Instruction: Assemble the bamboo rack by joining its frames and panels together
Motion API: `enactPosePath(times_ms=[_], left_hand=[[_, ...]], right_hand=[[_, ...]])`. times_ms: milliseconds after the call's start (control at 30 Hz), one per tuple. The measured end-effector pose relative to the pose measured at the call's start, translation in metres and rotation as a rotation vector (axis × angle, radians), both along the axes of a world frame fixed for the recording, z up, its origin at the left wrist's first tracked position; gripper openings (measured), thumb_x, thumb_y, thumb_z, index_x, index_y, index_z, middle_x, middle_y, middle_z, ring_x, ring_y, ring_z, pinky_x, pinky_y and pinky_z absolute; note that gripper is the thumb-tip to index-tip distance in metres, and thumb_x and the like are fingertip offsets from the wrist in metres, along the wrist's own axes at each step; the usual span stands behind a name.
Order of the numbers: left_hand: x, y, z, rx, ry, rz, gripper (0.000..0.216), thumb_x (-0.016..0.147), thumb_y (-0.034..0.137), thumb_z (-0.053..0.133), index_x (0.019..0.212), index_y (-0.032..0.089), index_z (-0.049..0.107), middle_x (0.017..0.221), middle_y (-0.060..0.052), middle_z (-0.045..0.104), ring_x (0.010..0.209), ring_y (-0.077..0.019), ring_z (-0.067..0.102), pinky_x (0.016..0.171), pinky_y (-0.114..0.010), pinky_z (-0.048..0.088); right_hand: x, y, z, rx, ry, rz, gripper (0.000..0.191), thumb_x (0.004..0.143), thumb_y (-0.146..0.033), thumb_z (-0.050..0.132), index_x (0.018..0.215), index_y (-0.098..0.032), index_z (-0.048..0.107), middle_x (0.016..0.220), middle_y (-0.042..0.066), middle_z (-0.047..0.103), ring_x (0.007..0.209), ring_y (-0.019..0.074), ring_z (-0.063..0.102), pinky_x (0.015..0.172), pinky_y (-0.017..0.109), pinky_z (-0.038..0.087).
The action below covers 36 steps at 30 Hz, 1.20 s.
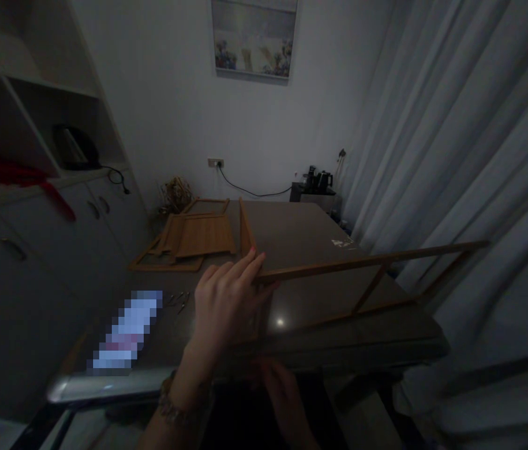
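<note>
A long, open frame of brown wooden bars (376, 259) stands on its edge across a glossy grey-brown table (292, 228), its near-left corner gripped by a person's left hand (226, 294). The fingers bend over the top bar with the thumb below, a hold that appears to keep the tall, narrow piece from tipping; the rest of it runs off to the right of those fingers. Just beyond the fingertips, a thin upright brown wooden board (246, 228) meets the same corner, seemingly steadied by that grip too. Below the left fingers, at the table's near edge, the right hand (282, 387) lies in shadow; whether its fingers hold anything cannot be told. Farther out, left of the left fingers, flat slatted brown wooden panels (205, 234) lie stacked, perhaps to leave working room, with small dark metal pieces (182, 301) nearer the wrist, apparently within easy reach.
</note>
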State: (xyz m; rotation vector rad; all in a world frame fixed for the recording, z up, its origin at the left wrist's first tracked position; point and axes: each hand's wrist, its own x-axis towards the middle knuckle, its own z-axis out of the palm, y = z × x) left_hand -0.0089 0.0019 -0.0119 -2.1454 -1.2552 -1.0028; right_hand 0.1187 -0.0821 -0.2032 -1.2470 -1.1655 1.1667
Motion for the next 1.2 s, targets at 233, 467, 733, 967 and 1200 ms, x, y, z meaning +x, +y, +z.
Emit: enactPosePath(times_ms=[233, 467, 733, 967, 1200], left_hand=[[-0.001, 0.0, 0.001, 0.014, 0.002, -0.006, 0.045, 0.082, 0.048, 0.063, 0.119, 0.023, 0.063, 0.119, -0.004, 0.068, 0.083, -0.023, 0.069, 0.067, -0.039, 0.047], [-0.001, 0.0, 0.0, -0.002, 0.007, 0.005, 0.045, 0.083, 0.049, 0.062, 0.119, 0.023, 0.062, 0.121, -0.003, 0.068, 0.085, -0.0228, 0.069, 0.068, -0.039, 0.047], [-0.001, 0.0, -0.001, 0.021, 0.013, 0.012, 0.044, 0.083, 0.049, 0.061, 0.119, 0.024, 0.062, 0.121, 0.0, 0.068, 0.084, -0.0207, 0.069, 0.068, -0.038, 0.047], [-0.001, 0.0, 0.0, 0.032, 0.015, 0.021, 0.046, 0.08, 0.049, 0.066, 0.117, 0.022, 0.063, 0.118, -0.001, 0.069, 0.08, -0.0209, 0.069, 0.066, -0.038, 0.046], [-0.001, 0.002, -0.001, 0.05, 0.02, 0.019, 0.046, 0.082, 0.05, 0.063, 0.119, 0.024, 0.062, 0.12, 0.0, 0.068, 0.082, -0.0209, 0.069, 0.066, -0.038, 0.046]], right_hand=[[-0.001, -0.001, -0.002, 0.071, -0.184, 0.053, 0.041, 0.091, -0.056, 0.049, 0.105, -0.026, 0.074, 0.096, 0.006, 0.075, 0.088, 0.0248, 0.067, 0.084, 0.034, 0.049], [-0.005, -0.002, 0.001, 0.178, -0.23, 0.098, 0.034, 0.097, -0.044, 0.044, 0.107, -0.027, 0.072, 0.096, 0.005, 0.071, 0.088, 0.0206, 0.065, 0.081, 0.028, 0.047], [0.0, -0.002, -0.006, 0.207, -0.277, 0.042, 0.028, 0.096, -0.037, 0.049, 0.106, -0.027, 0.072, 0.101, 0.006, 0.072, 0.095, 0.0217, 0.066, 0.086, 0.03, 0.049], [0.003, 0.002, -0.024, 0.462, -0.498, -0.037, 0.026, 0.096, -0.028, 0.048, 0.115, -0.025, 0.065, 0.106, 0.006, 0.073, 0.095, 0.0213, 0.07, 0.085, 0.033, 0.055], [0.016, 0.005, -0.022, 0.645, -0.778, 0.027, 0.029, 0.101, -0.027, 0.038, 0.113, -0.024, 0.064, 0.101, 0.004, 0.075, 0.089, 0.0209, 0.071, 0.083, 0.034, 0.056]])
